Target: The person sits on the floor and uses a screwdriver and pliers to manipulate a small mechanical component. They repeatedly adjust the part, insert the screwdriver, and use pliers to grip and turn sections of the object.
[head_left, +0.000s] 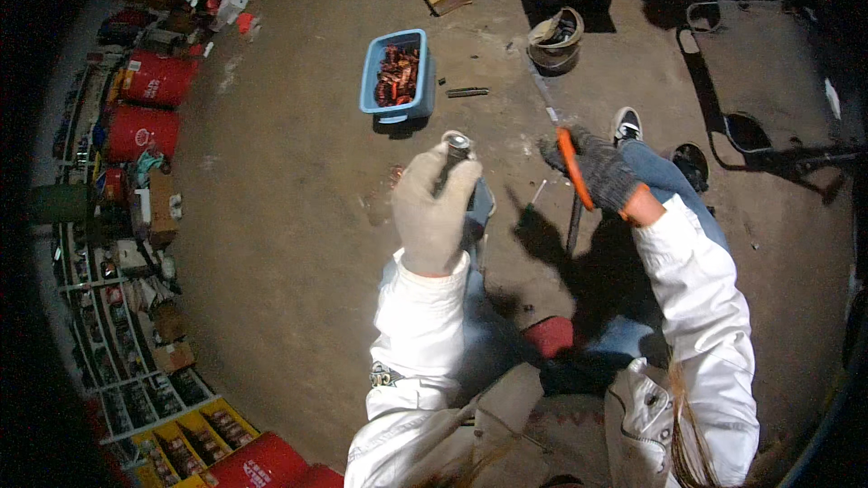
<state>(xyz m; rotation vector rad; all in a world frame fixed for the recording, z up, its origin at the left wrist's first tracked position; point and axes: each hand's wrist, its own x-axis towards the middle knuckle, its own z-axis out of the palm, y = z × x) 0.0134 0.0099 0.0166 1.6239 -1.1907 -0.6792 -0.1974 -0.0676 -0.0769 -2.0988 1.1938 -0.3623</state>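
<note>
Dark metal part (pixel 456 152) with a shiny round end is sitting in the left hand (pixel 429 208), held up off the floor out in front of the lap. Pale-gloved fingers and thumb are wrapping it from both sides, and the shiny end is poking out the top, so I'm guessing that grip is keeping it in plain sight.

Right hand (pixel 597 167), grey glove, is clenching an orange-handled tool (pixel 571 167); the glove's hiding too much for me to tell what kind. It's hovering apart from the part, out toward the right shoe (pixel 626 125). Legs are spreading wide, probably giving both arms some room.

Blue bin (pixel 414 110) full of reddish-brown pieces is standing just past the left hand, likely for easy reach. A screwdriver (pixel 532 209) is lying on the floor between the hands, maybe parked there for the same reason. Farther out, a bucket (pixel 553 60) is holding more dark bits I'm not making out.
</note>
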